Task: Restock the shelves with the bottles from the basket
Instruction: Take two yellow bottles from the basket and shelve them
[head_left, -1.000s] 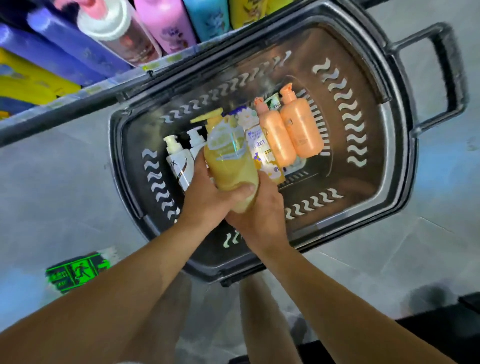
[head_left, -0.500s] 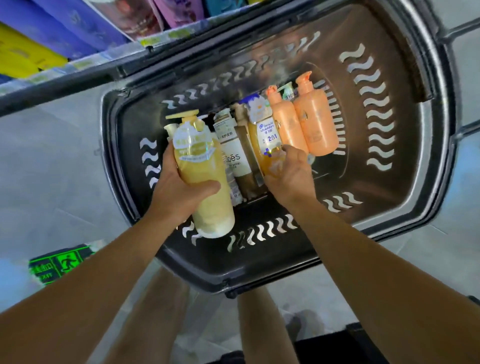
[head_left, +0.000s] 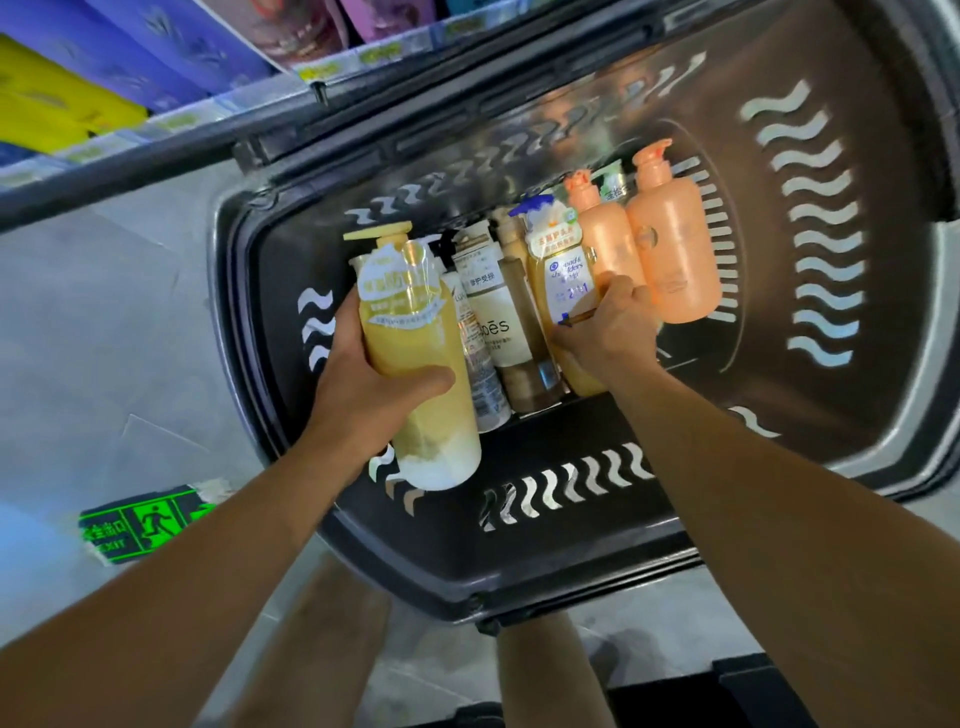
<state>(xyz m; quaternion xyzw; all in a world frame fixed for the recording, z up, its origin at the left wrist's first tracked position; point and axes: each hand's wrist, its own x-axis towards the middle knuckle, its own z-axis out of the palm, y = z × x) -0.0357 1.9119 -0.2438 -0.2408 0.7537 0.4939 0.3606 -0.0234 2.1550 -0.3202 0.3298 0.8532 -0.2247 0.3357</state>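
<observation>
- Picking stage of the restock, judged from the scene: one bottle lifted, a second being taken, none yet on the shelf (head_left: 171, 122) at upper left, where blue, purple and yellow packs already stand
- Next move likely calls for lifting both bottles clear of the basket rim, swinging up and left to the shelf, then matching each to its row; risk of the neighbouring bottles tipping as the second one comes out
- Black basket (head_left: 571, 545) on the grey floor, wavy slots in its walls, holding the remaining stock in a tight row along its bottom
- Inside, from left: a slim white-and-clear bottle (head_left: 480, 364), a brown bottle with a white label (head_left: 506, 332), the yellow 2-in-1 shampoo bottle (head_left: 563, 275), then two orange pump bottles (head_left: 675, 249) side by side, touching
- Left hand (head_left: 363, 379) wrapped firmly round the large yellow pump bottle (head_left: 415, 353), raised above the basket's left part, pump end pointing away
- Right hand (head_left: 613, 327) down in the basket, fingers curled round the 2-in-1 bottle, pressed against the nearer orange one; lifted or not, cannot tell
</observation>
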